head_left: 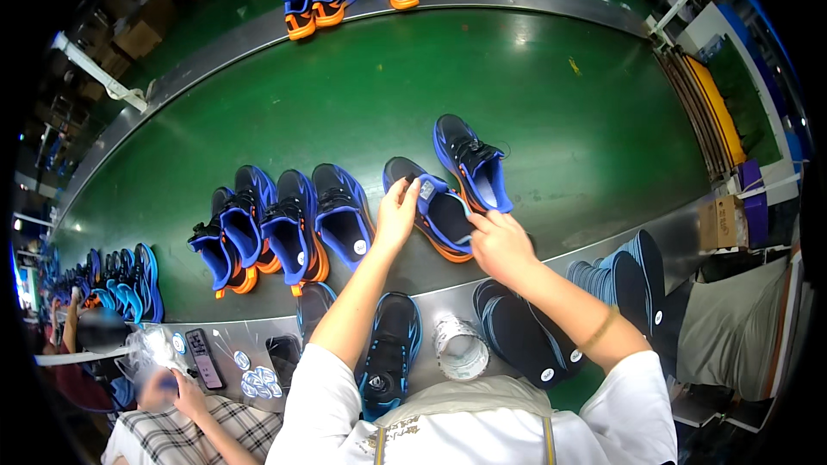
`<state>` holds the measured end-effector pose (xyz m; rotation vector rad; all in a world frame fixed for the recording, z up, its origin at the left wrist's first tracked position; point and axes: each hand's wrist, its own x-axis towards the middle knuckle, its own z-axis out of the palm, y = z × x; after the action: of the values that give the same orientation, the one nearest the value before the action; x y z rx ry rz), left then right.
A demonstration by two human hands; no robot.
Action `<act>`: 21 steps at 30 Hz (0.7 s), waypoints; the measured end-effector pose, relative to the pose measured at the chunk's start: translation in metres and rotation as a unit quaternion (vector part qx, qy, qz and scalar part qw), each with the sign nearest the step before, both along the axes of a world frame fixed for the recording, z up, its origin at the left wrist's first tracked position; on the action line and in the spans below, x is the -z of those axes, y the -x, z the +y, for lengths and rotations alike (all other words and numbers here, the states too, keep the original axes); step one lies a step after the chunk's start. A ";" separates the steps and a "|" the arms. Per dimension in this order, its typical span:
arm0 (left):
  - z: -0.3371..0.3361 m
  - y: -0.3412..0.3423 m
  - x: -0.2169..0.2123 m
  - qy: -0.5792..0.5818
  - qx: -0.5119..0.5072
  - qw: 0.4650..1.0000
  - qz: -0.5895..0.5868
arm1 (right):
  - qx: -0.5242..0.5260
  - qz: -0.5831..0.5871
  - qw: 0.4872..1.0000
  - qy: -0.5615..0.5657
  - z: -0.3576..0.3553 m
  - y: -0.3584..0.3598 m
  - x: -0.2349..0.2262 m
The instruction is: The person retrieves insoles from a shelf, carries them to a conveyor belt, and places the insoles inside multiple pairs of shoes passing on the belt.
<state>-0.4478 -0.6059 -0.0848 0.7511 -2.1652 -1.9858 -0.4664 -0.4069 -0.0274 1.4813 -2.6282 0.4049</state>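
Note:
A black sneaker (pixel 401 168) with blue lining and orange sole lies tilted between my hands on the green belt. My left hand (pixel 398 213) is closed on its tongue and collar, fingers pinching the blue padding. My right hand (pixel 502 245) is closed at the heel opening, gripping the rear of a dark insole (pixel 450 217) with a light-blue edge inside the shoe. My right fingertips partly hide that end. Just beyond stands a matching sneaker (pixel 461 151) with a pale interior. Left of my hands, several similar sneakers (pixel 332 198) stand in a row, some showing dark insoles with a white round mark.
Stacked insoles (pixel 525 336) and more insole stacks (pixel 624 284) lie on the metal ledge, near a white tub (pixel 461 349). A black-and-blue shoe (pixel 388 353) sits before me. A person's hand (pixel 185 396), a phone (pixel 205 357) and round stickers (pixel 261 381) are at left. Sneakers (pixel 330 0) line the far rail.

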 end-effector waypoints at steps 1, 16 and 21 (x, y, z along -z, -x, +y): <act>0.000 0.000 0.000 -0.010 0.022 1.000 0.006 | 0.008 0.007 1.000 -0.010 -0.012 0.003 0.014; 0.000 0.000 -0.013 -0.020 -0.007 1.000 -0.009 | 0.071 -0.196 0.930 -0.303 -0.051 0.028 -0.004; -0.007 0.001 -0.012 -0.045 0.016 0.999 -0.006 | -0.006 -0.194 0.927 -0.320 -0.061 0.039 0.015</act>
<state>-0.4486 -0.6124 -0.0723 0.7465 -2.1180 -2.1132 -0.5053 -0.4681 -0.0425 1.7209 -3.2746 -0.2240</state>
